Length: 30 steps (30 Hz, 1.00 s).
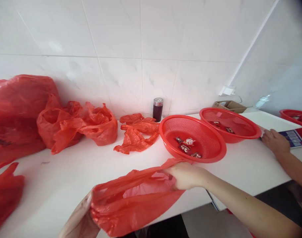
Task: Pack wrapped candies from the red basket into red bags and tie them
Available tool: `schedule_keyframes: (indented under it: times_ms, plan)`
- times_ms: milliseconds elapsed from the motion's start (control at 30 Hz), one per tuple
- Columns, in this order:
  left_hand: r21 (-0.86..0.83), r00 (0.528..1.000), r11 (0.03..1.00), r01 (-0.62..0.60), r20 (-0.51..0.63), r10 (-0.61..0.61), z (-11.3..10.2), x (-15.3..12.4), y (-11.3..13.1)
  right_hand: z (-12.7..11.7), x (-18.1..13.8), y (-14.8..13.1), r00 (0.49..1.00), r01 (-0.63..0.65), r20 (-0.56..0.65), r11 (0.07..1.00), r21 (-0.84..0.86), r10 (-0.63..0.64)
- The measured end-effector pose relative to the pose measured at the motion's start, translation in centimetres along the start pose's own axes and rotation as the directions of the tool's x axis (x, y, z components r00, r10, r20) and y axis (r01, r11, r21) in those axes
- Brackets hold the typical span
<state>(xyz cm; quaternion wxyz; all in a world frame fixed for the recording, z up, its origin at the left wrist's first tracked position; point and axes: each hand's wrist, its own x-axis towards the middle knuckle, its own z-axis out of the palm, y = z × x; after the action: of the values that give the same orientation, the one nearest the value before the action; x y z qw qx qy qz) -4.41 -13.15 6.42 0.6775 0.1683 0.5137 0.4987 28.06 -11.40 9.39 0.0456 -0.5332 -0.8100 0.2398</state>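
A red plastic bag (141,211) is stretched sideways between my two hands above the table's front edge, its mouth partly spread. My left hand (83,215) grips the bag's left end, with the thumb up along its side. At the other end, my right hand (184,175) is closed on the bag's rim, its fingertips partly hidden in the plastic. Just beyond my right hand stands a red plastic basket (216,155) with several small wrapped pieces (187,147) in the bottom.
Filled red bags (24,112) crowd the left, with crumpled red bags (137,135) mid-table. A dark tumbler (158,110) stands by the wall. A second red basket (230,115), a cardboard box (231,106) and another person's hand (276,142) are on the right.
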Motion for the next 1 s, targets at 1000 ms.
schedule_keyframes:
  times_ms: [1000]
  plan:
    - [0.0,0.998,0.999,0.054,0.035,-0.054,2.2,2.4,-3.5,-7.7,4.3,15.6,0.95,-0.312,-0.022,0.949,-0.039,0.312]
